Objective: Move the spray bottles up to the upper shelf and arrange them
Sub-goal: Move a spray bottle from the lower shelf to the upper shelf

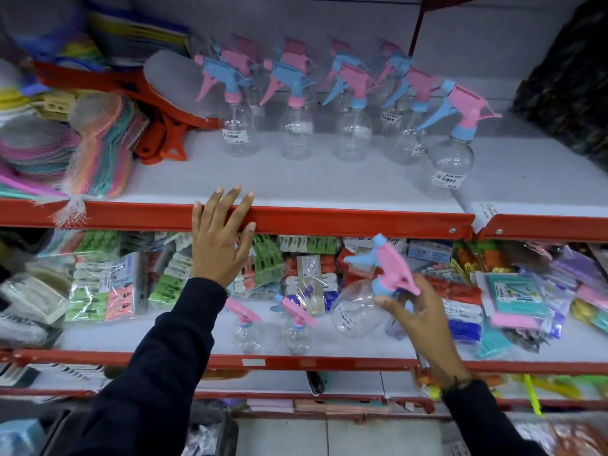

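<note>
Several clear spray bottles with pink and blue trigger heads stand in rows on the upper shelf; one more stands at the right, nearer the front. My right hand is shut on the neck of a tilted clear spray bottle with a pink and blue head, held in front of the lower shelf. Two small spray bottles stand on that lower shelf. My left hand lies open, fingers spread, on the red front edge of the upper shelf.
Netted brushes and red-handled brushes fill the upper shelf's left. A dark bag sits at its right. Packets of clothes pegs and other packaged goods crowd the back of the lower shelf. More shelves run below.
</note>
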Tool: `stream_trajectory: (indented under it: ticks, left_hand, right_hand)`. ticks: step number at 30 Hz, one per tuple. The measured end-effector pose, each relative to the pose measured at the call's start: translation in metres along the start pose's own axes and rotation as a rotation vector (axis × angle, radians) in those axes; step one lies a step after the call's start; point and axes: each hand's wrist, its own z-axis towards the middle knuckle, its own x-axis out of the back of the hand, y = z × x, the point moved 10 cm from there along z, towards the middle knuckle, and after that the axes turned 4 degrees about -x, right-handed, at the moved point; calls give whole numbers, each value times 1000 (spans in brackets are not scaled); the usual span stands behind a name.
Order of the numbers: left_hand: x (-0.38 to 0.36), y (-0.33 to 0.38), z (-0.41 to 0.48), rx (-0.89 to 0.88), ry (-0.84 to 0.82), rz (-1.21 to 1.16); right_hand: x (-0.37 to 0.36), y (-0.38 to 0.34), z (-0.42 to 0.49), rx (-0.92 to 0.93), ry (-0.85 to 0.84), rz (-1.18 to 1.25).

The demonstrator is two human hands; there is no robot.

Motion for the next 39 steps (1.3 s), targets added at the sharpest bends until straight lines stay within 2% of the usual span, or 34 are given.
stream_trajectory:
  ticks: [7,11,14,20,28,34,39]
  left_hand:
    - [3,2,2,-3,25,-23]
    - [3,3,2,-16,9,-13]
    - [2,2,2,-16,8,-7]
    - [-2,-1,1,-27,11,4]
    - [-4,-2,2,-27,28,1]
    - [-7,-3,3,-25,21,17]
    - [-8,-4,1,-22,9,23]
  right_hand:
    - [37,-142,41,312,159,165]
    - [36,-179,80,426,295,73]
    - [25,-182,113,434,356,1]
    - [-2,-148,165,369,351,-96]
    - [-11,-143,177,441,381,-239]
    - [-11,-141,179,396,353,-252]
    - [-14,-142,180,345,263,-197]
